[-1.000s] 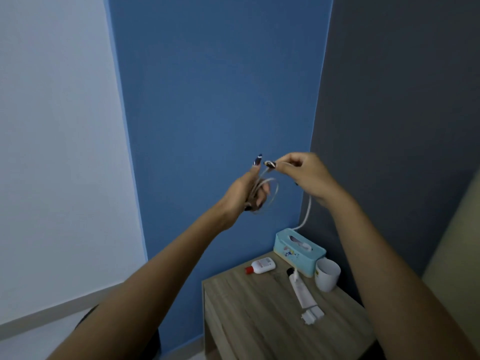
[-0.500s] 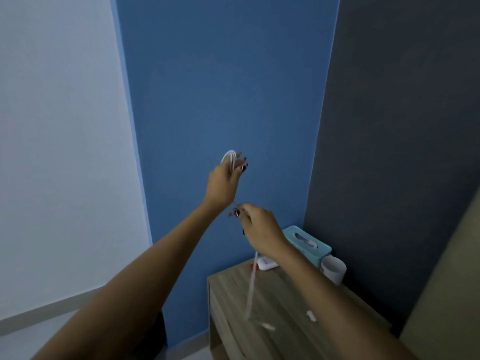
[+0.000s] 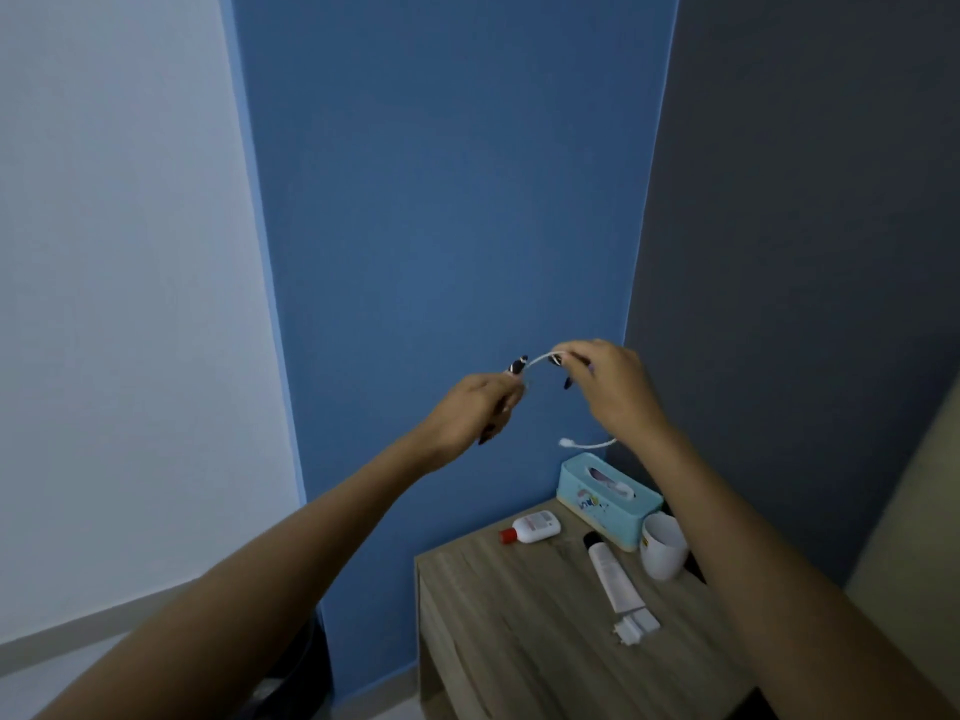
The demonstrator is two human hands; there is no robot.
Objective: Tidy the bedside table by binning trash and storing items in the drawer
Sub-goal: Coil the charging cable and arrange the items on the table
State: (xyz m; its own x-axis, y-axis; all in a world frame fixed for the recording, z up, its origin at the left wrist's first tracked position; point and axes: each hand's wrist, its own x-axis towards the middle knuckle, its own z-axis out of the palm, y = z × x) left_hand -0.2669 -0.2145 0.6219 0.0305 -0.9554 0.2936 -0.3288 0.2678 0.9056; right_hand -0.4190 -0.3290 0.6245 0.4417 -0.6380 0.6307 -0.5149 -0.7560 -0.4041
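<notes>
Thin white charging cable (image 3: 540,360) is up in the air over the wooden bedside table (image 3: 519,605), pinched between the left hand (image 3: 467,413) and right hand (image 3: 608,387), loose plug end dangling under the right wrist. Looks like the coiling step, though the loops are too blurry to count. Next it needs winding tight for the drawer.
</notes>
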